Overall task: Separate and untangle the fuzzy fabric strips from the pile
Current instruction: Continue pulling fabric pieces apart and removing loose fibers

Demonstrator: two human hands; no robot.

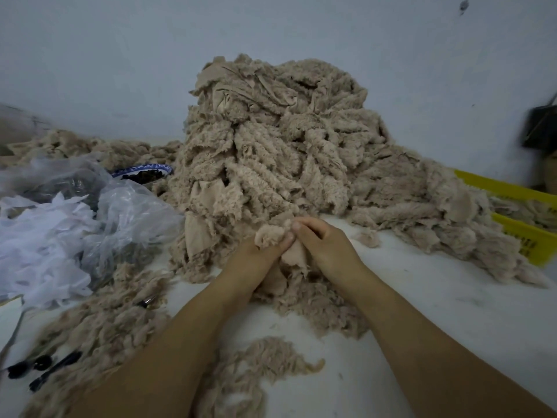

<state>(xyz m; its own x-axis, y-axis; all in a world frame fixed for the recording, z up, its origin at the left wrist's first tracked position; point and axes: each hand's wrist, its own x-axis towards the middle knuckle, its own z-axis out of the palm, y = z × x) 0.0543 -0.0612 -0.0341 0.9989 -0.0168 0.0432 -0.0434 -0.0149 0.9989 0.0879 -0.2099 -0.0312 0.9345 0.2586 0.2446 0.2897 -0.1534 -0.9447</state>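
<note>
Nearest, loose fuzzy scraps point(241, 375) lie scattered on the white table point(437, 312), with black-handled scissors point(36, 369) at the left edge. Both forearms reach forward over them. Left hand point(256, 257) and right hand point(322, 239) meet close together on one fuzzy strip point(271, 235). The left pinches its fluffy end under the thumb. The right's fingers are curled round the smooth-backed part just beside it, thumb on top. The strip's lower part hangs between the hands and runs down into more scraps, so it likely isn't free yet. To do this step well, hold one end firm and draw the other hand along the strip, not yank; the pile looks knotted and the fleece sheds. Pull toward the body, away from the heap, and watch for strips snagged across it. Beyond the hands, the big pile point(271, 140) of beige strips stands against the wall. Left of it are clear plastic bags point(126, 212), white fabric scraps point(39, 245) and a blue-rimmed bowl point(144, 171) of dark bits. A yellow crate point(518, 218) sits far right, partly under strips.
</note>
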